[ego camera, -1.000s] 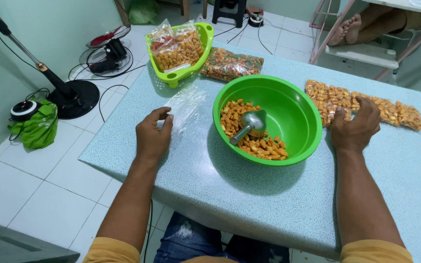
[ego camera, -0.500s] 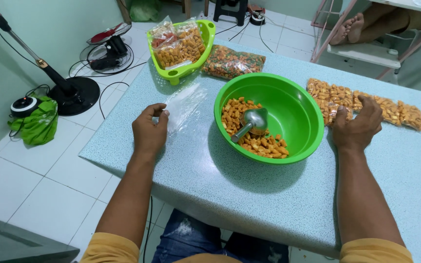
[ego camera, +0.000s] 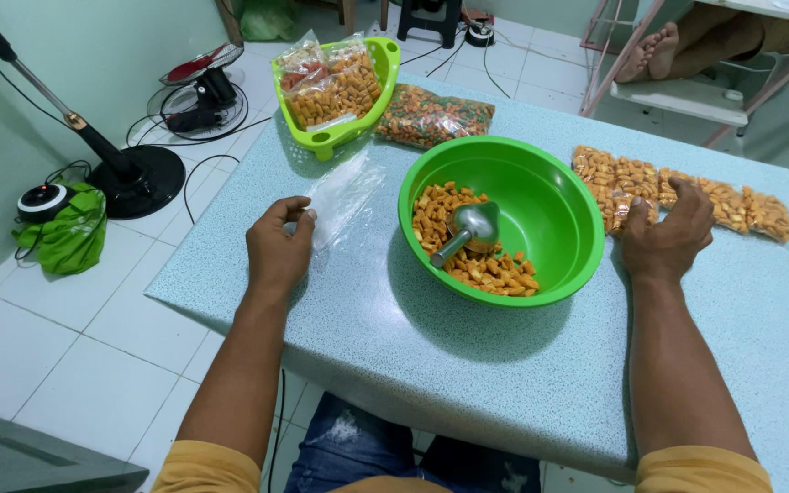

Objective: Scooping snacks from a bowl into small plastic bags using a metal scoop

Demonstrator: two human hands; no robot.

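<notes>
My left hand point(ego camera: 278, 245) pinches the near corner of an empty clear plastic bag point(ego camera: 343, 194) that lies flat on the pale blue table point(ego camera: 468, 365). To its right stands a round green bowl point(ego camera: 541, 196) with orange snack pieces and a metal scoop point(ego camera: 468, 230) lying in them. My right hand point(ego camera: 667, 239) rests on the near end of a row of small filled snack packets point(ego camera: 678, 194), right of the bowl, fingers curled over one packet.
A lime-green basket point(ego camera: 378, 87) holding filled snack bags sits at the table's far left, a bag of mixed-colour snacks point(ego camera: 433, 116) beside it. On the tiled floor to the left stand a fan base point(ego camera: 134, 178) and a green cloth bag point(ego camera: 70, 236). Another person's feet point(ego camera: 650, 50) show at top right.
My left hand has closed its fingers on the corner of the clear bag. My right hand has stayed on the packets.
</notes>
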